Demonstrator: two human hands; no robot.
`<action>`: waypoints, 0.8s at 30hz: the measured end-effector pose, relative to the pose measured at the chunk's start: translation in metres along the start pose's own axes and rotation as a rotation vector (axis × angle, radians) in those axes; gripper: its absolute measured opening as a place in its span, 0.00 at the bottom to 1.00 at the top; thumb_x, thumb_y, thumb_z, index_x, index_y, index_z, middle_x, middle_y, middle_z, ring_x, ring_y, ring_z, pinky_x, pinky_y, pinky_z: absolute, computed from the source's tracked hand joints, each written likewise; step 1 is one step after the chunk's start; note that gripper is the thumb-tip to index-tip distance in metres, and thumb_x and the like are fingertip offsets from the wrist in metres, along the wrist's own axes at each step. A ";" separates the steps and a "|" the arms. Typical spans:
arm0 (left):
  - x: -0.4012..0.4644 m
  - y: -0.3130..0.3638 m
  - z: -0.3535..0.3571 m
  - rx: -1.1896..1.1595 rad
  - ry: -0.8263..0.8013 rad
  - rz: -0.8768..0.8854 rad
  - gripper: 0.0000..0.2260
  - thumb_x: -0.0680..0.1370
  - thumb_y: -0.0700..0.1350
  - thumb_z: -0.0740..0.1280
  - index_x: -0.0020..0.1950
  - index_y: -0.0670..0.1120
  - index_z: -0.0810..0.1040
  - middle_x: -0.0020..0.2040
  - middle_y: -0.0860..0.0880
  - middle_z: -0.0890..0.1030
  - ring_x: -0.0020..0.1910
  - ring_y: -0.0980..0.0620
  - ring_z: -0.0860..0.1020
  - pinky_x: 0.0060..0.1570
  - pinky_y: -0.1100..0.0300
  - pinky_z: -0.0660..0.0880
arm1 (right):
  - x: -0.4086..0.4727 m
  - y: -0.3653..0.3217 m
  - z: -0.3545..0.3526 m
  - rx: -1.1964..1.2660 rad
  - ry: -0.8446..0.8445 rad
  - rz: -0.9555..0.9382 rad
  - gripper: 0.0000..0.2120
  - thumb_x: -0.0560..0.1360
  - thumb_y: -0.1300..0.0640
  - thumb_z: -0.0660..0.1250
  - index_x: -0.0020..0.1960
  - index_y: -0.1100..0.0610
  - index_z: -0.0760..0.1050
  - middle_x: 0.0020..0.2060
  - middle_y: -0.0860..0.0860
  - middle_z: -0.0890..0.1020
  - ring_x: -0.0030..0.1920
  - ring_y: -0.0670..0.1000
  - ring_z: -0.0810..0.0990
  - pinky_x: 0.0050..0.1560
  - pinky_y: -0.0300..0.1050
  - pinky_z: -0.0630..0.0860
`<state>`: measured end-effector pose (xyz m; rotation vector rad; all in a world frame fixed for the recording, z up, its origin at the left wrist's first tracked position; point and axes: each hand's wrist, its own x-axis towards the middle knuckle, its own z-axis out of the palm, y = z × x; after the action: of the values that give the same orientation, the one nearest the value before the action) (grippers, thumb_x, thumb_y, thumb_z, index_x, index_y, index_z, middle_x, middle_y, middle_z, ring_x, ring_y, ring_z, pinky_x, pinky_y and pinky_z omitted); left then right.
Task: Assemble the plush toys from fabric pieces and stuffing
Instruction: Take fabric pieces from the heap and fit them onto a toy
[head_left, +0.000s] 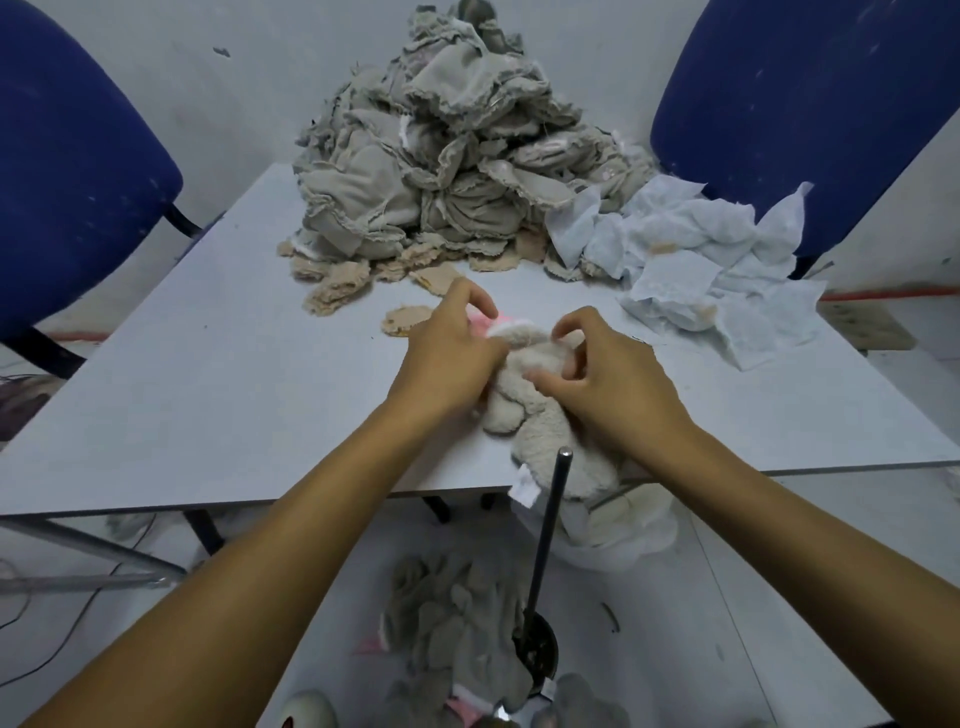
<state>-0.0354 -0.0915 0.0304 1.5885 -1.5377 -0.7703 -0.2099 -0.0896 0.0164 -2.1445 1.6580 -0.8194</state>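
Observation:
A cream plush toy skin (540, 410) lies near the front edge of the grey table (208, 395), its lower part hanging over the edge with a white label. My left hand (452, 353) pinches its pink-and-white end at the far side. My right hand (608, 379) grips the fluffy body from the right, fingers curled into the fabric. A large heap of grey inside-out fabric pieces (441, 150) rises at the back of the table, with beige pieces (337, 286) at its foot.
White tissue-like sheets (701, 260) lie at the back right. Two blue chairs (67, 171) flank the table. A black metal rod (550, 530) stands upright on a base in front of the table, beside grey plush pieces (457, 639) on the floor.

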 end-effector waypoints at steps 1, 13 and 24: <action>-0.002 -0.001 -0.002 0.250 -0.040 0.047 0.10 0.73 0.42 0.65 0.49 0.55 0.71 0.41 0.48 0.78 0.38 0.48 0.77 0.28 0.54 0.73 | 0.000 0.000 -0.001 -0.014 -0.027 0.008 0.16 0.72 0.39 0.71 0.55 0.46 0.74 0.40 0.44 0.79 0.44 0.49 0.78 0.43 0.51 0.77; -0.015 0.011 -0.003 0.598 -0.097 0.538 0.05 0.76 0.49 0.68 0.43 0.52 0.73 0.39 0.54 0.74 0.42 0.48 0.75 0.39 0.53 0.72 | -0.013 -0.009 -0.010 -0.263 0.188 -0.465 0.08 0.72 0.60 0.73 0.50 0.57 0.80 0.43 0.55 0.79 0.44 0.60 0.76 0.40 0.56 0.72; -0.057 0.013 -0.006 0.583 0.324 1.008 0.03 0.73 0.40 0.67 0.40 0.41 0.79 0.33 0.45 0.75 0.27 0.45 0.71 0.22 0.51 0.69 | -0.062 -0.017 -0.032 -0.242 0.504 -0.508 0.06 0.78 0.57 0.66 0.50 0.57 0.80 0.43 0.53 0.78 0.43 0.56 0.77 0.43 0.54 0.67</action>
<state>-0.0419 -0.0338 0.0396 0.9694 -2.0825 0.4999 -0.2265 -0.0225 0.0359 -2.7573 1.4847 -1.4702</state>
